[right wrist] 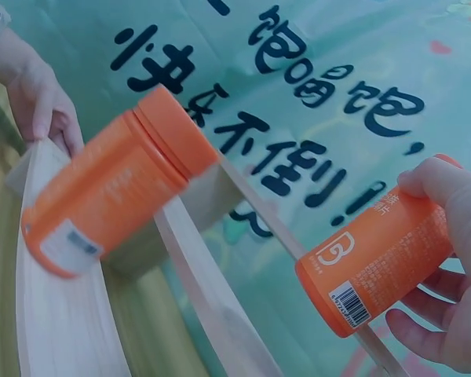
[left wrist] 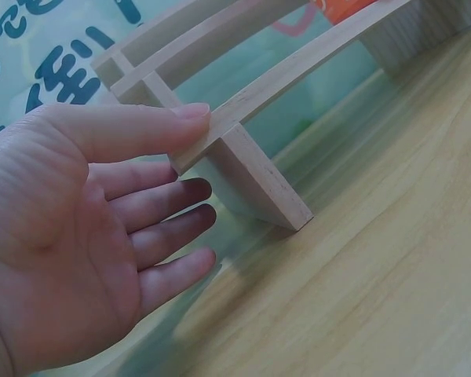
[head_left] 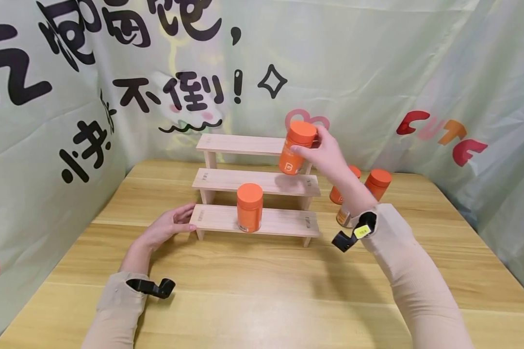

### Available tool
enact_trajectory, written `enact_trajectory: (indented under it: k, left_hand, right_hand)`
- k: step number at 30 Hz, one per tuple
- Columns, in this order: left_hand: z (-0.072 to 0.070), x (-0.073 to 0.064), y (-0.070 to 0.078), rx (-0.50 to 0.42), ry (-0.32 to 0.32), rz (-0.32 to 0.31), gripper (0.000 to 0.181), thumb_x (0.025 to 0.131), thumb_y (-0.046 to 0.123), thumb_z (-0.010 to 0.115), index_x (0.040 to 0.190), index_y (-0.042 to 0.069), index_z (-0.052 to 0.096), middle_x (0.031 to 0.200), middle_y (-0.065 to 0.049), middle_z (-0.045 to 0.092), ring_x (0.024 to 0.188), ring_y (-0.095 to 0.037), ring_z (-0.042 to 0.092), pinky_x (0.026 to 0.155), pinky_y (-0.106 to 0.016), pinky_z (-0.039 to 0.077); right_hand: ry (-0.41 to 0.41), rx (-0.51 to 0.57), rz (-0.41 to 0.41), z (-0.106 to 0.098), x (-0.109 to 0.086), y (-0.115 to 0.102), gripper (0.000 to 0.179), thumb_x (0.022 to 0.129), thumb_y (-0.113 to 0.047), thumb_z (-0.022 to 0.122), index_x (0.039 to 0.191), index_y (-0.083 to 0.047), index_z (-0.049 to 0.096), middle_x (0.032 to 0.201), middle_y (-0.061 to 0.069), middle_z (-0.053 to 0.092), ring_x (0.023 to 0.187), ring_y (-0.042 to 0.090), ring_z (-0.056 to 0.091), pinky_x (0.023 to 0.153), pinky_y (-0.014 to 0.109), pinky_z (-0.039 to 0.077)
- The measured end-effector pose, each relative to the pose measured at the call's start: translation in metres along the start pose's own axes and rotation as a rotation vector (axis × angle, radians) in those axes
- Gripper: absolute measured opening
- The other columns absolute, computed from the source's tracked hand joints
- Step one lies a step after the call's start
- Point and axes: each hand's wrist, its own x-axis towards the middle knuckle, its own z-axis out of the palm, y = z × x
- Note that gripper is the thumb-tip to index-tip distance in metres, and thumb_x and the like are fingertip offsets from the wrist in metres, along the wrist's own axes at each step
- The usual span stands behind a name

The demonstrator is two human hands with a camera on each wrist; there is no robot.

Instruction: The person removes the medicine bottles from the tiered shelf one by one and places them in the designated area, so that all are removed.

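Here's the counter (head_left: 249,291), a broad stretch of pale wood grain running beneath everything, its back corners rounded off. A light green cloth (head_left: 353,58) hangs behind it and along both sides, creased in places, with bold black characters (head_left: 174,92) across the left and centre and the coloured letters "CUTE" (head_left: 441,132) over on the right. Towards the back of the counter stands a three-step wooden rack (head_left: 218,179), its steps rising away from the person.

And now the containers! One orange jar (head_left: 290,154) is up in the air at the right end of the rack, tilted a little, above the middle step and in front of the top one; its shadow falls on the step below. The right hand (head_left: 325,152) has it, thumb on the near side, gripping up by the lid. A second orange jar (head_left: 250,208) stands upright near the middle of the bottom step. Off to the right, two more orange jars (head_left: 378,183) stand on the counter beside a pale container (head_left: 344,217), partly hidden by the right wrist. The orange jars wear orange lids, and their contents cannot be seen.

Over at the left end, the left hand (head_left: 170,224) rests its thumb on the bottom step's corner, the other fingers relaxed and spread.
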Motion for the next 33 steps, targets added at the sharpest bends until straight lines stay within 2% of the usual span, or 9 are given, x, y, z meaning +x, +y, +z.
enact_trajectory:
  k: [8,16,23,33]
  left_hand:
    - [0.000,0.001,0.002,0.010,-0.002,-0.001,0.079,0.085,0.012,0.066,0.144,-0.007,0.018,0.147,-0.026,0.020,0.134,-0.041,0.021,0.109,-0.052,0.016]
    - [0.001,0.000,0.003,0.018,-0.005,0.000,0.078,0.085,0.013,0.066,0.144,-0.007,0.018,0.148,-0.026,0.020,0.135,-0.040,0.020,0.109,-0.052,0.016]
    - [0.001,0.000,0.001,-0.003,0.000,-0.011,0.078,0.085,0.011,0.065,0.144,-0.008,0.018,0.147,-0.026,0.021,0.135,-0.040,0.020,0.109,-0.052,0.016]
    - [0.001,0.000,0.001,-0.008,0.000,-0.002,0.077,0.086,0.011,0.065,0.144,-0.007,0.018,0.148,-0.026,0.020,0.135,-0.040,0.020,0.109,-0.052,0.016]
  right_hand:
    - [0.043,-0.060,0.061,-0.033,-0.017,0.016,0.061,0.084,-0.023,0.068,0.134,-0.004,0.038,0.123,0.014,0.051,0.108,0.026,0.051,0.095,0.040,0.042]
    - [0.106,-0.097,0.122,-0.065,-0.037,0.033,0.062,0.086,-0.031,0.066,0.133,-0.005,0.036,0.124,0.012,0.050,0.107,0.022,0.051,0.095,0.039,0.042]
    - [0.167,-0.147,0.138,-0.096,-0.051,0.050,0.063,0.087,-0.035,0.062,0.135,-0.005,0.034,0.120,0.005,0.049,0.099,0.012,0.049,0.083,0.024,0.044]
    - [0.244,-0.190,0.234,-0.134,-0.069,0.076,0.066,0.088,-0.038,0.060,0.135,-0.003,0.031,0.113,-0.004,0.045,0.094,0.007,0.046,0.071,0.008,0.043]
